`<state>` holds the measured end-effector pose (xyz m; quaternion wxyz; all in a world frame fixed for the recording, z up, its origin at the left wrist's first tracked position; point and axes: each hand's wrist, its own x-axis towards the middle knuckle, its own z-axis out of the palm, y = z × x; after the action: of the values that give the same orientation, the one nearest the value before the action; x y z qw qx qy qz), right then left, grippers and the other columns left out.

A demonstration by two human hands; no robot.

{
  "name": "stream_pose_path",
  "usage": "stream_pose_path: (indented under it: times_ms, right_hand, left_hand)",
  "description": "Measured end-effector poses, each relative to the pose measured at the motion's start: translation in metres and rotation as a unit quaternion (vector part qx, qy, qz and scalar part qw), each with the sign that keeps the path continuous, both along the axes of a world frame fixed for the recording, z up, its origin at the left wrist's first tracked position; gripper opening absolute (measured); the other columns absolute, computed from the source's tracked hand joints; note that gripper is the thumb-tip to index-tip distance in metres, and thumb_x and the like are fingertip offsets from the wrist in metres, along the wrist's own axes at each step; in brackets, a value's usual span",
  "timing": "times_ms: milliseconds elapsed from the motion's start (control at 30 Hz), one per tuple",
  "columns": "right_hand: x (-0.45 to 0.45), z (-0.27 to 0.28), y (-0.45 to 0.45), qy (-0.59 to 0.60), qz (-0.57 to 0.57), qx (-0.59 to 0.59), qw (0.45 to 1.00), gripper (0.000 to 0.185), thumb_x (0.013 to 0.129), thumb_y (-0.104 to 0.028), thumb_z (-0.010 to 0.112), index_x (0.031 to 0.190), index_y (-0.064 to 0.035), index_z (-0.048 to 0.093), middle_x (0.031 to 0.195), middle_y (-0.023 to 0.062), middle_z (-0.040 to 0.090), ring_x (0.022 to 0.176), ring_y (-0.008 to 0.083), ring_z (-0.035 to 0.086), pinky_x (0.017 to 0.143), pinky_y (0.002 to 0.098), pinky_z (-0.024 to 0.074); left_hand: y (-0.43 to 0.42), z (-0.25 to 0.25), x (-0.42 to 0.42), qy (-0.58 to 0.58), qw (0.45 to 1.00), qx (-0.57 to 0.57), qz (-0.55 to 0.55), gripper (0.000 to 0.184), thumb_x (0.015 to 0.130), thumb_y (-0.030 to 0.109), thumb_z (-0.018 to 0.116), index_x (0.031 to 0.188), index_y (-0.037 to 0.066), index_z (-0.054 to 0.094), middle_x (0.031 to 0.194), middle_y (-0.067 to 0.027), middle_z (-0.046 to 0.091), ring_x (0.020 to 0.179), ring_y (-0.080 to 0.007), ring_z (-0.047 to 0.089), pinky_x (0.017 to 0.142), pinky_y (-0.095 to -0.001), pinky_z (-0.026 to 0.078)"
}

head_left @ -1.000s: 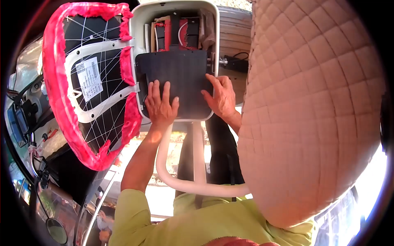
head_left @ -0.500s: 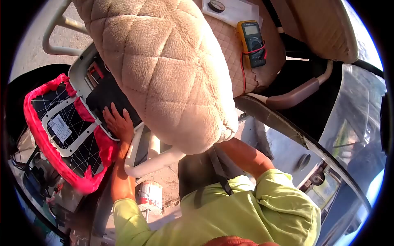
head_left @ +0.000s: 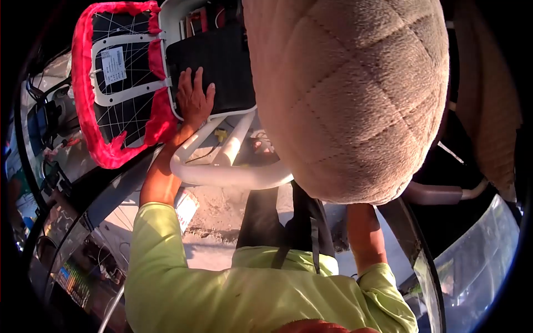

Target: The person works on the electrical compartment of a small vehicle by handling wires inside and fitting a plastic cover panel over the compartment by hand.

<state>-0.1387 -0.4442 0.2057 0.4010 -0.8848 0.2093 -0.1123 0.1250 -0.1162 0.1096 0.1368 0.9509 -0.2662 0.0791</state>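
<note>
My left hand (head_left: 194, 100) lies flat with fingers spread on a black panel (head_left: 227, 66) set in a white open compartment. Hinged beside that compartment is a raised seat (head_left: 83, 111), its underside showing red fabric edging, white cords and a printed label (head_left: 113, 65). A large tan quilted padded cushion (head_left: 350, 105) fills the upper right of the view. My right forearm (head_left: 366, 236) goes up behind the lower edge of the cushion, which hides the right hand and whatever it touches.
A white tubular frame (head_left: 233, 176) curves in front of me below the compartment. Wires and red parts (head_left: 200, 22) show at the compartment's far end. On the right are a brown padded armrest (head_left: 433, 194) and a clear plastic sheet (head_left: 472, 261). Cluttered items lie at far left.
The view has swung, so the compartment and raised seat sit higher and the cushion farther right. The multimeter is out of sight. My left hand stays on the black panel.
</note>
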Motion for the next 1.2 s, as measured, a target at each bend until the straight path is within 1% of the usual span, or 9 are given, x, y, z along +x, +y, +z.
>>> stream_pose_path:
  times_ms: [200, 300, 467, 733, 800, 933, 1033, 1100, 1200]
  right_hand:
    - [0.002, -0.032, -0.068, 0.057, -0.061, -0.246, 0.966, 0.037, 0.086, -0.018, 0.068, 0.121, -0.0054, 0.065, 0.112, 0.0189, 0.065, 0.099, 0.0382, 0.063, 0.086, 0.0459, 0.0518]
    - [0.006, -0.046, -0.074, 0.082, -0.072, -0.313, 0.943, 0.039, 0.085, -0.021, 0.069, 0.121, -0.0058, 0.063, 0.114, 0.0191, 0.064, 0.101, 0.039, 0.062, 0.087, 0.0475, 0.0509]
    - [0.012, -0.058, -0.077, 0.101, -0.073, -0.382, 0.916, 0.043, 0.085, -0.025, 0.07, 0.123, -0.0063, 0.061, 0.118, 0.0193, 0.062, 0.104, 0.0405, 0.06, 0.089, 0.0501, 0.0493]
    - [0.018, -0.078, -0.087, 0.103, -0.07, -0.457, 0.881, 0.05, 0.084, -0.032, 0.072, 0.125, -0.0073, 0.058, 0.123, 0.0198, 0.058, 0.109, 0.0428, 0.057, 0.091, 0.0543, 0.0468]
    - [0.021, -0.083, -0.091, 0.101, -0.07, -0.481, 0.868, 0.052, 0.084, -0.033, 0.073, 0.125, -0.0075, 0.057, 0.125, 0.0199, 0.057, 0.11, 0.0434, 0.056, 0.092, 0.0554, 0.0461]
    - [0.029, -0.073, -0.084, 0.067, -0.095, -0.401, 0.909, 0.053, 0.083, -0.039, 0.073, 0.123, -0.0073, 0.057, 0.128, 0.0196, 0.056, 0.115, 0.0433, 0.053, 0.094, 0.0566, 0.0448]
    - [0.033, -0.072, -0.077, 0.038, -0.119, -0.409, 0.904, 0.035, 0.087, -0.027, 0.059, 0.12, -0.0208, 0.066, 0.124, 0.0068, 0.06, 0.113, 0.0375, 0.055, 0.094, 0.0539, 0.0442]
    - [0.034, -0.079, -0.08, 0.018, -0.12, -0.42, 0.899, 0.035, 0.087, -0.027, 0.059, 0.121, -0.0203, 0.066, 0.124, 0.0069, 0.061, 0.113, 0.0369, 0.055, 0.095, 0.0538, 0.0439]
    - [0.034, -0.075, -0.08, 0.041, -0.113, -0.426, 0.897, 0.035, 0.088, -0.026, 0.058, 0.121, -0.0188, 0.065, 0.125, 0.0094, 0.06, 0.113, 0.0368, 0.055, 0.096, 0.0544, 0.0434]
  left_hand:
    - [0.013, -0.017, 0.004, -0.016, 1.0, -0.003, -0.004, 0.058, 0.093, 0.035, 0.067, 0.145, 0.016, 0.051, 0.15, -0.0184, 0.042, 0.14, -0.0417, 0.038, 0.109, -0.0567, 0.038]
    - [0.014, -0.018, 0.005, -0.016, 1.0, -0.004, -0.007, 0.057, 0.095, 0.036, 0.066, 0.146, 0.017, 0.05, 0.15, -0.018, 0.042, 0.14, -0.0408, 0.038, 0.113, -0.0536, 0.035]
    - [0.015, -0.025, 0.006, -0.035, 0.999, -0.019, -0.017, 0.057, 0.092, 0.037, 0.069, 0.143, 0.018, 0.053, 0.147, -0.0181, 0.044, 0.139, -0.0413, 0.04, 0.107, -0.0556, 0.04]
    - [0.026, -0.036, 0.012, -0.028, 0.999, -0.019, -0.014, 0.063, 0.089, 0.045, 0.071, 0.144, 0.021, 0.052, 0.152, -0.0144, 0.037, 0.142, -0.038, 0.033, 0.11, -0.0532, 0.039]
    - [0.021, -0.027, 0.008, -0.079, 0.997, -0.015, -0.003, 0.05, 0.094, 0.035, 0.07, 0.138, 0.015, 0.058, 0.139, -0.0148, 0.055, 0.131, -0.0348, 0.051, 0.11, -0.0454, 0.041]
    - [0.029, -0.025, 0.008, -0.025, 0.998, -0.043, -0.024, 0.065, 0.087, 0.035, 0.074, 0.142, 0.012, 0.051, 0.149, -0.0213, 0.043, 0.14, -0.0427, 0.037, 0.116, -0.0533, 0.033]
    - [0.04, -0.032, 0.013, 0.016, 0.997, -0.079, -0.017, 0.054, 0.088, 0.033, 0.073, 0.135, 0.009, 0.059, 0.148, -0.0192, 0.045, 0.141, -0.0394, 0.038, 0.118, -0.0487, 0.033]
    - [0.045, -0.018, 0.018, 0.08, 0.994, -0.072, 0.01, 0.049, 0.089, 0.031, 0.073, 0.13, 0.008, 0.063, 0.148, -0.0181, 0.046, 0.141, -0.0375, 0.039, 0.118, -0.0465, 0.033]
    - [0.062, -0.009, 0.011, 0.117, 0.964, -0.225, 0.078, 0.044, 0.09, 0.028, 0.073, 0.129, 0.009, 0.065, 0.148, -0.015, 0.049, 0.14, -0.0334, 0.042, 0.119, -0.0447, 0.033]
